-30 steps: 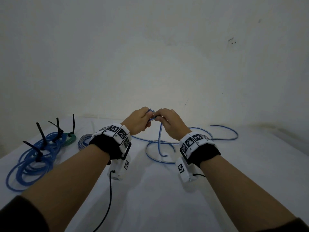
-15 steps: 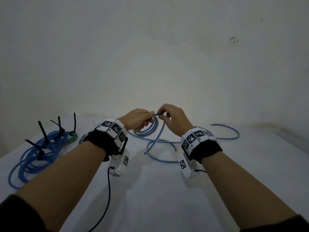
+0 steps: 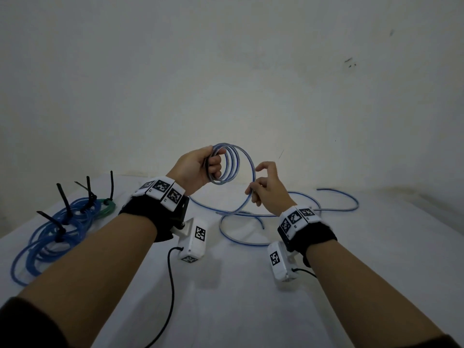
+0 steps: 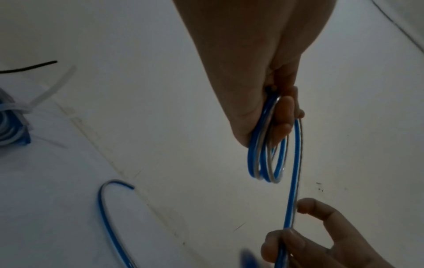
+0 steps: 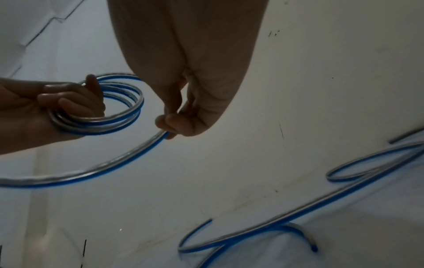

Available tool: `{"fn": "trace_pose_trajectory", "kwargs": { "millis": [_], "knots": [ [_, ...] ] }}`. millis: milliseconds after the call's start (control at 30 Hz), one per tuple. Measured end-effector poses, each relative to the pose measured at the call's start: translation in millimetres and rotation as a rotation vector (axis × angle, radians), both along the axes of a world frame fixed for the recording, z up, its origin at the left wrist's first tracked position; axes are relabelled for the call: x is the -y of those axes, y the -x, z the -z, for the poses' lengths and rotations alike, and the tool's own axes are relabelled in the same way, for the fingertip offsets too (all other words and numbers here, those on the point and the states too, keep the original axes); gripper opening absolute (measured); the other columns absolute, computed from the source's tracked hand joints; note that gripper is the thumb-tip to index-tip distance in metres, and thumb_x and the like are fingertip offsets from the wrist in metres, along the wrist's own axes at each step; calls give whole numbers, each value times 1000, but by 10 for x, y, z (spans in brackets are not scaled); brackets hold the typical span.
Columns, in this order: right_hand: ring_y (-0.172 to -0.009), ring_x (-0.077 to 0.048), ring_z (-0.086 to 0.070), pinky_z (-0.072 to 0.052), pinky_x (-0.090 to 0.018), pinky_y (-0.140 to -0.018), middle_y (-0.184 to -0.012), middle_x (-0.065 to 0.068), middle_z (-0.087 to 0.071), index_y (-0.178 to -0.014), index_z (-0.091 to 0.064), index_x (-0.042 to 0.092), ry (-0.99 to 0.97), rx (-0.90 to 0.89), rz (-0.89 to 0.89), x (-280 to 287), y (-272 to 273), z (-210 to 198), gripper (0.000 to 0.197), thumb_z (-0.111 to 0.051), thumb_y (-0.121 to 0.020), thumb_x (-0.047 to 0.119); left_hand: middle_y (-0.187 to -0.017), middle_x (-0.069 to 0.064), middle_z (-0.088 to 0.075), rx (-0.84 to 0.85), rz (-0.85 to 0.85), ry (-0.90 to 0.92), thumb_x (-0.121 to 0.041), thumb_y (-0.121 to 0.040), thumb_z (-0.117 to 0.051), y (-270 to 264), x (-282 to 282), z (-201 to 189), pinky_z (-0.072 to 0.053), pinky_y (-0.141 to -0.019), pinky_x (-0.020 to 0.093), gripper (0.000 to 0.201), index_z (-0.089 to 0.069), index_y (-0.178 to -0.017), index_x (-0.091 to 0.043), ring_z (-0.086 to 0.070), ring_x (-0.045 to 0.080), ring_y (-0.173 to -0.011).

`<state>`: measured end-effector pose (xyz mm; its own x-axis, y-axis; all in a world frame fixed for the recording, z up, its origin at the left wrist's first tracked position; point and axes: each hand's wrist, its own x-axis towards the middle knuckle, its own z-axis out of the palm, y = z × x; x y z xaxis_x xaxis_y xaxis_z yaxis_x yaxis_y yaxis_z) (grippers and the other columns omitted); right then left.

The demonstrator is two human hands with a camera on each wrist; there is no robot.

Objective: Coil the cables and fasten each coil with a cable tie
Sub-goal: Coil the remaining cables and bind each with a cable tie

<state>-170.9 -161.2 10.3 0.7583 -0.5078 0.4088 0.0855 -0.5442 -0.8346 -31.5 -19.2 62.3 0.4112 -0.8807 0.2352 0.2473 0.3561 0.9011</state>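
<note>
My left hand [image 3: 200, 167] is raised above the table and grips a small coil [image 3: 229, 163] of blue-and-silver cable, several loops round its curled fingers [image 4: 283, 116]. The same coil [image 5: 110, 108] shows in the right wrist view. From it one strand [image 3: 249, 197] arcs down to my right hand [image 3: 266, 189], which pinches it between thumb and fingers [image 5: 169, 123]. The loose rest of the cable [image 3: 251, 237] lies in wide curves on the white table, its far end [image 3: 351, 199] trailing right.
At the table's left lie finished blue coils [image 3: 57, 234] and a green one [image 3: 106, 209], each bound with a black cable tie [image 3: 64, 197] sticking up. A white tie [image 4: 45, 94] shows in the left wrist view. A pale wall stands close behind the table [image 3: 251, 310].
Both hands have risen from near the table. The left hand has gathered more loops into an upright coil, and the right hand has moved apart to the right, drawing the strand out.
</note>
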Motion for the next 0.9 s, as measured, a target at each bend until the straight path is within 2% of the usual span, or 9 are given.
{"fn": "trace_pose_trajectory", "kwargs": {
  "millis": [133,233,300,433,500,600,733,833,900],
  "knots": [
    [-52,-19,-53,-49,-27,-52,-77,-16,-62,-115,-34,17,-49,111,-98,-57,5,-23,31,-38,-95,-5,-51,-9,-41,-97,-50,53,-23,-101,-24,-55,25,16,-38,-55,20,36,-55,-87,-10,-37,6,-44],
    [-50,-14,-54,-49,-26,-50,-75,-14,-60,-100,-44,15,-72,138,-136,-85,-39,-53,23,-35,-96,-6,-49,-8,-42,-151,-57,45,-24,-101,-25,-43,49,41,-39,-55,21,35,-51,-82,-12,-38,7,-43],
    [-50,-11,-55,-50,-24,-51,-76,-14,-60,-94,-52,9,-114,143,-161,-101,-68,-83,26,-32,-96,-7,-49,-7,-41,-182,-54,49,-24,-101,-24,-16,63,49,-37,-58,23,36,-49,-78,-13,-38,8,-43],
    [-67,-16,-68,-58,-27,-67,-84,-16,-62,-113,-53,-4,-277,140,-257,-124,-74,-97,30,-33,-93,-14,-50,-6,-41,-218,-54,74,-26,-101,-23,31,60,27,-35,-59,24,38,-48,-77,-12,-38,9,-43],
    [-73,-18,-70,-59,-28,-71,-85,-14,-63,-111,-52,-3,-265,121,-257,-141,-78,-76,29,-39,-90,-16,-51,-5,-41,-223,-60,82,-30,-102,-22,40,54,12,-36,-59,22,41,-49,-78,-11,-37,9,-45],
    [-68,-17,-70,-59,-28,-69,-80,-15,-64,-99,-54,1,-238,94,-204,-154,-106,-25,17,-51,-88,-11,-57,-3,-40,-236,-81,88,-42,-101,-19,57,84,9,-30,-62,22,52,-51,-77,-9,-33,10,-53],
    [-57,-18,-68,-58,-27,-61,-71,-14,-64,-88,-57,5,-195,65,-140,-156,-137,11,12,-55,-87,-7,-62,0,-42,-167,-84,86,-53,-97,-19,121,128,40,-35,-59,22,57,-52,-81,-9,-37,11,-55],
    [-53,-18,-66,-56,-27,-57,-68,-13,-64,-87,-59,5,-142,5,-116,-146,-130,23,9,-57,-87,-3,-59,-3,-44,-109,-46,76,-50,-97,-25,171,142,64,-32,-61,23,50,-52,-85,-9,-38,10,-54],
    [-50,-18,-64,-55,-27,-56,-67,-12,-64,-86,-60,7,-122,-38,-105,-143,-118,26,7,-59,-87,-1,-58,-6,-43,-20,-82,74,-40,-100,-28,186,172,98,-30,-62,23,40,-52,-88,-10,-37,8,-53]
  ]
}}
